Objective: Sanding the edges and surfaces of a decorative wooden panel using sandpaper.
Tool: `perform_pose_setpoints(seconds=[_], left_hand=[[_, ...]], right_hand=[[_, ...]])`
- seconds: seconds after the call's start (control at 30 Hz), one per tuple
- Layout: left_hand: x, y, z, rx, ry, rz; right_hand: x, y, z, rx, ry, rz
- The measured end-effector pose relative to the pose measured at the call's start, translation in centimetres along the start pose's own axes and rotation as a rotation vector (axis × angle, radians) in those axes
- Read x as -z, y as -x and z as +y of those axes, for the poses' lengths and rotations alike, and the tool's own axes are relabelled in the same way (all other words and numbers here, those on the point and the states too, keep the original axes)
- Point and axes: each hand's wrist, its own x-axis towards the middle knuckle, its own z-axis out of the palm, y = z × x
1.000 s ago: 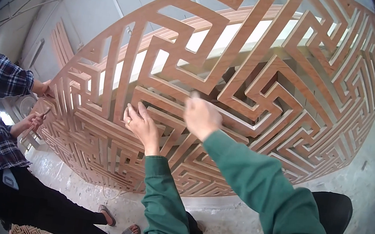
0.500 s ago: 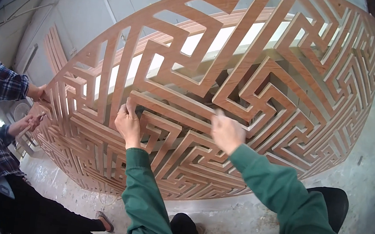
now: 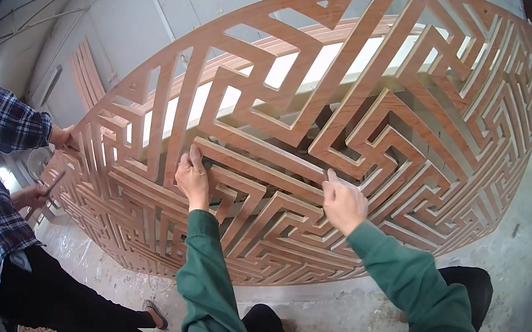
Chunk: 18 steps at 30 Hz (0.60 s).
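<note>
A large reddish-brown wooden lattice panel [image 3: 273, 161], cut in a maze-like pattern, stands tilted in front of me. My left hand [image 3: 193, 178] is closed at the left end of one of its slats, fingertips against the wood. Farther right, my right hand [image 3: 344, 204] is closed at the same slat, its knuckles beside a gap. A small dark edge shows at its fingertips; what it holds is mostly hidden.
At the left a co-worker in a plaid shirt [image 3: 0, 117] has one hand [image 3: 63, 137] at the panel's edge and a thin stick [image 3: 54, 184] in the other. Long wooden strips [image 3: 86, 75] lean on the back wall. A dark seat-like shape [image 3: 467, 293] is at my right.
My right hand has slid right along the slat, and its motion blur is gone. My left hand stays at the slat's end. The co-worker's lower hand has moved down, the stick now tilted up.
</note>
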Motion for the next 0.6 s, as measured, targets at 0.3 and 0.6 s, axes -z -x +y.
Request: perform_pose_setpoints(seconds=[0.3,0.6], left_hand=[[-0.5,-0.2,-0.3,-0.047,-0.007,0.012],[-0.3,0.3,0.1,-0.042,-0.084,0.034]], right_hand=[[-1.3,-6.6,-15.3,0.216,-0.239,-0.001],[0.9,-2.5,-6.0,0.081,-0.056,-0.063]])
